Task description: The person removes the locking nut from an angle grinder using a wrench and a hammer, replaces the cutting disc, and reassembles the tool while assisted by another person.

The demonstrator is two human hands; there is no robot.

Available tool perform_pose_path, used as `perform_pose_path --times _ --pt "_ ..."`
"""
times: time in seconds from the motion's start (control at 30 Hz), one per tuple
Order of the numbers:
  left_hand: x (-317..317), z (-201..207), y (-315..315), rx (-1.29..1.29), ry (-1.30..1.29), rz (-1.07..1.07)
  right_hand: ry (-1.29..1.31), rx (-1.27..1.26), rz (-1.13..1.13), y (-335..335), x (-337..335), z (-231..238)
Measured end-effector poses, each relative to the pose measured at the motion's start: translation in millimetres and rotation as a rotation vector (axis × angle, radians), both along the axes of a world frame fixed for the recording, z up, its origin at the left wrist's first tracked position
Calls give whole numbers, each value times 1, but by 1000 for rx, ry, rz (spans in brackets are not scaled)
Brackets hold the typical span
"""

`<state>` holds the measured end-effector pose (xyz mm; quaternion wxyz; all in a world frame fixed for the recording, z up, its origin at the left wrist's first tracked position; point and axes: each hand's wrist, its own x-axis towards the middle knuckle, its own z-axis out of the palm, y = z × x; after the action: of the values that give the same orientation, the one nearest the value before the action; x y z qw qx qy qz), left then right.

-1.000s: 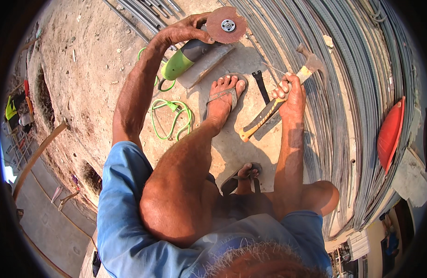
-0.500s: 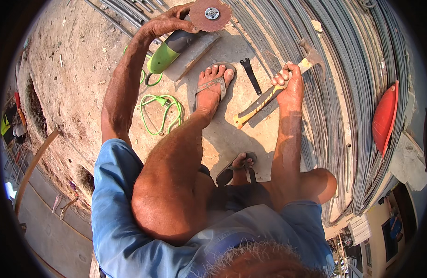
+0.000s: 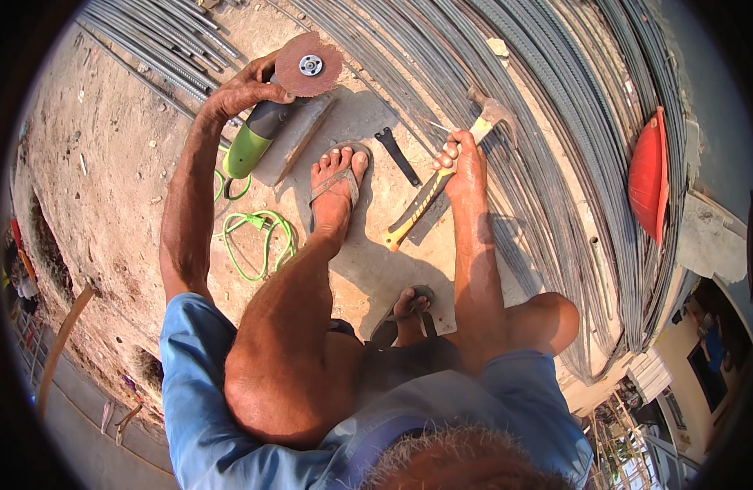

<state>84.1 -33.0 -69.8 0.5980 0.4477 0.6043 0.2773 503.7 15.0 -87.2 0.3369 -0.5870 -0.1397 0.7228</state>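
Right hand (image 3: 461, 162) clenches a hammer (image 3: 426, 198); left hand (image 3: 244, 91) curls around a grinder (image 3: 265, 124).

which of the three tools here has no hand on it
The slim black wrench, lying on the ground; the left hand grasps the green grinder, and the right hand grips the hammer.

Blue short-sleeved shirt (image 3: 258, 445), dark shorts (image 3: 409, 361), flip-flops (image 3: 349, 177).

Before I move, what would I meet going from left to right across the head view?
Bent wooden strip → grinder, held in the left grip → hammer, held in the right grip → red bowl-shaped thing.
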Motion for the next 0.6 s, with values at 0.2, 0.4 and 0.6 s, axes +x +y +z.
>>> perform_pose_path --times 0.2,0.4,0.6 --pt "-2 -1 1 -14 -42 14 -3 -7 -8 8 -1 5" --pt "0 0 -2 126 -17 -38 67 -49 18 12 5 -5" --pt "7 9 0 109 -122 -26 16 -56 28 12 3 3"
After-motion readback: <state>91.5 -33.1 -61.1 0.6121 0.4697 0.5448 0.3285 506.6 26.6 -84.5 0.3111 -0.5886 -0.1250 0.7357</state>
